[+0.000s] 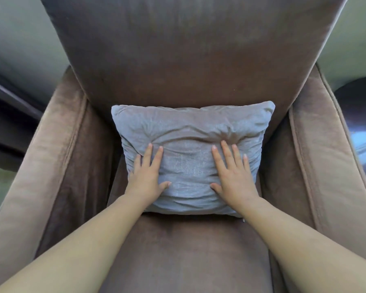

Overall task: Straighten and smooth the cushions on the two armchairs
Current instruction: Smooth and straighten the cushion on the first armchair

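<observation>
Armchair [190, 60] top cropped; dark object [359, 115] (right edge) unidentifiable.

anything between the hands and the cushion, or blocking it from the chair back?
Nothing visible. The left hand and right hand lie flat, fingers spread, directly on the grey cushion, which already leans against the brown armchair backrest.

The armchair [190, 60] wears brown cloth with a soft, matt, velvety nap, smooth over the seat; the cushion [188, 132] is pale grey woven cloth, faintly sheened and creased with wrinkles
</observation>
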Available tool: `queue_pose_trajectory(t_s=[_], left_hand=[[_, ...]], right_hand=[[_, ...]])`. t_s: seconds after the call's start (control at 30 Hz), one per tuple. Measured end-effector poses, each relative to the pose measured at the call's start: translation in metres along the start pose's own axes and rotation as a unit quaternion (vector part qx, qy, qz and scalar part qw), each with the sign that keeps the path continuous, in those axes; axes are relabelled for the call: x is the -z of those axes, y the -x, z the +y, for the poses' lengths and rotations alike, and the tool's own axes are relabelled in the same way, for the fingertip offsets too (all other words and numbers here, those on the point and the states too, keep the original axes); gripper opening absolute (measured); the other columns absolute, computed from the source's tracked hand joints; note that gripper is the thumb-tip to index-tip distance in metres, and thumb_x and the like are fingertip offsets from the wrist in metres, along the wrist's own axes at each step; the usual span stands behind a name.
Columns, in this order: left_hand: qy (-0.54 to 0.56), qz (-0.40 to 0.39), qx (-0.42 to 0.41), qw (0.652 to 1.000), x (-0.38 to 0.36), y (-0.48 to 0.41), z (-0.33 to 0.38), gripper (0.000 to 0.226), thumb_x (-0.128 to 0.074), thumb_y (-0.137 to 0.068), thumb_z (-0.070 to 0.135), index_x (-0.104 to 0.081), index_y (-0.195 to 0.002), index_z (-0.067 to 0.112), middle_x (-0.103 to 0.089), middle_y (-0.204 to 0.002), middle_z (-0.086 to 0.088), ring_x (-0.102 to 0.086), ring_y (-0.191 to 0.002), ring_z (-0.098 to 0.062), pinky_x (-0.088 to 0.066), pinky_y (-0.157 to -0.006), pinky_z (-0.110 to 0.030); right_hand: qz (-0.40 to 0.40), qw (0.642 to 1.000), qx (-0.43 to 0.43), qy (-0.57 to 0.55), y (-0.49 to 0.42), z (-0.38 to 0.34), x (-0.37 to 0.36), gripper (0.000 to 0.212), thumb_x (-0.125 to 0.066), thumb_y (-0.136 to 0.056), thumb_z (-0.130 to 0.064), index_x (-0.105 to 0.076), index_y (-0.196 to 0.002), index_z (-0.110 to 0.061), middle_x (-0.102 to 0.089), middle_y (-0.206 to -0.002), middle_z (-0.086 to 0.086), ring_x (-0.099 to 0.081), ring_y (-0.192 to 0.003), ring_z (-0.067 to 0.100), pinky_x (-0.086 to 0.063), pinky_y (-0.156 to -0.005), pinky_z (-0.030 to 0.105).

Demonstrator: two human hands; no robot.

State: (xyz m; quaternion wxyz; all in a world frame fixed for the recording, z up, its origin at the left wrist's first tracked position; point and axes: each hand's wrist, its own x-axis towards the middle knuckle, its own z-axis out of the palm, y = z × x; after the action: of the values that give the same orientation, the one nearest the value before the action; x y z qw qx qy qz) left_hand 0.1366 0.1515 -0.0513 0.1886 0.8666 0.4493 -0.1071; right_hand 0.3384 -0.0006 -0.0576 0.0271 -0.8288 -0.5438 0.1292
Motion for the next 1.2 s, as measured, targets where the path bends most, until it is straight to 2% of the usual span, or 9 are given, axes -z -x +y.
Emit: queue_pose_trajectory(t_s=[0.1, 0.2, 0.27, 0.37, 0.53, 0.63, 0.77, 0.93, 1.2], left_hand=[[0.008, -0.037, -0.011, 0.999, 0.021, 0.021, 0.004, 0.100, -0.068, -0.087, 0.048, -0.001, -0.159, 0.031, 0.005, -0.168, 0.005, -0.007, -0.153, -0.029, -0.031, -0.118, -0.050], [0.019, -0.061, -0.021, 0.998, 0.053, 0.049, 0.019, 0.096, -0.069, -0.086, 0.049, -0.010, -0.159, 0.028, -0.006, -0.168, 0.002, -0.016, -0.151, -0.027, -0.032, -0.117, -0.048], [0.023, -0.074, -0.022, 0.997, 0.081, 0.073, 0.034, 0.096, -0.070, -0.084, 0.049, -0.014, -0.158, 0.024, -0.015, -0.166, -0.001, -0.023, -0.149, -0.028, -0.034, -0.116, -0.048], [0.061, -0.085, -0.020, 0.994, 0.118, 0.126, 0.065, 0.092, -0.071, -0.084, 0.045, -0.020, -0.156, 0.020, -0.027, -0.161, -0.002, -0.033, -0.145, -0.028, -0.037, -0.114, -0.047], [0.066, -0.071, -0.027, 0.995, 0.176, 0.215, 0.103, 0.076, -0.068, -0.088, 0.042, -0.034, -0.149, 0.015, -0.040, -0.149, -0.011, -0.043, -0.137, -0.031, -0.040, -0.110, -0.044], [0.059, -0.065, -0.009, 0.996, 0.198, 0.262, 0.119, 0.063, -0.063, -0.089, 0.048, -0.048, -0.138, 0.011, -0.052, -0.137, -0.014, -0.051, -0.129, -0.032, -0.044, -0.105, -0.044], [0.038, -0.067, -0.030, 0.997, 0.210, 0.310, 0.129, 0.060, -0.061, -0.089, 0.049, -0.048, -0.135, 0.012, -0.055, -0.133, -0.012, -0.053, -0.127, -0.031, -0.046, -0.102, -0.044], [-0.021, -0.091, -0.104, 0.990, 0.210, 0.345, 0.139, 0.053, -0.059, -0.092, 0.042, -0.047, -0.133, 0.010, -0.057, -0.129, -0.013, -0.054, -0.125, -0.031, -0.045, -0.097, -0.039], [-0.009, -0.101, -0.245, 0.964, 0.185, 0.379, 0.184, 0.044, -0.055, -0.093, 0.039, -0.052, -0.128, 0.012, -0.060, -0.129, -0.008, -0.055, -0.124, -0.027, -0.045, -0.100, -0.039]], right_hand=[[-0.036, 0.999, 0.001, -0.006, 0.014, -0.010, 0.025, 0.100, -0.062, -0.092, -0.043, 0.011, -0.157, -0.022, 0.017, -0.166, 0.006, 0.009, -0.153, 0.033, -0.007, -0.123, 0.050], [-0.049, 0.998, 0.004, -0.032, 0.032, -0.021, 0.068, 0.095, -0.061, -0.092, -0.045, 0.003, -0.158, -0.020, -0.002, -0.167, 0.009, -0.011, -0.152, 0.033, -0.025, -0.120, 0.048], [-0.072, 0.997, 0.000, -0.042, 0.051, -0.027, 0.105, 0.090, -0.058, -0.092, -0.046, -0.002, -0.158, -0.018, -0.024, -0.159, 0.012, -0.035, -0.140, 0.034, -0.041, -0.106, 0.046], [-0.098, 0.994, -0.015, -0.041, 0.091, -0.039, 0.158, 0.081, -0.055, -0.093, -0.048, -0.012, -0.155, -0.018, -0.044, -0.140, 0.011, -0.050, -0.121, 0.034, -0.046, -0.090, 0.044], [-0.100, 0.985, -0.053, -0.127, 0.163, -0.064, 0.240, 0.053, -0.055, -0.093, -0.044, -0.037, -0.134, -0.015, -0.050, -0.129, 0.012, -0.054, -0.116, 0.034, -0.049, -0.090, 0.045], [-0.109, 0.983, -0.049, -0.139, 0.209, -0.071, 0.270, 0.048, -0.055, -0.091, -0.040, -0.043, -0.128, -0.013, -0.053, -0.125, 0.013, -0.056, -0.115, 0.034, -0.051, -0.087, 0.043], [-0.093, 0.985, -0.058, -0.130, 0.267, -0.075, 0.289, 0.044, -0.056, -0.089, -0.036, -0.045, -0.122, -0.009, -0.055, -0.121, 0.015, -0.055, -0.116, 0.035, -0.050, -0.087, 0.042], [-0.068, 0.980, -0.117, -0.143, 0.328, -0.084, 0.293, 0.044, -0.057, -0.089, -0.037, -0.046, -0.123, -0.011, -0.055, -0.120, 0.013, -0.056, -0.115, 0.036, -0.049, -0.091, 0.044], [-0.061, 0.964, -0.243, -0.089, 0.427, -0.068, 0.301, 0.040, -0.050, -0.090, -0.038, -0.046, -0.122, -0.013, -0.055, -0.117, 0.010, -0.058, -0.110, 0.036, -0.050, -0.088, 0.045]])
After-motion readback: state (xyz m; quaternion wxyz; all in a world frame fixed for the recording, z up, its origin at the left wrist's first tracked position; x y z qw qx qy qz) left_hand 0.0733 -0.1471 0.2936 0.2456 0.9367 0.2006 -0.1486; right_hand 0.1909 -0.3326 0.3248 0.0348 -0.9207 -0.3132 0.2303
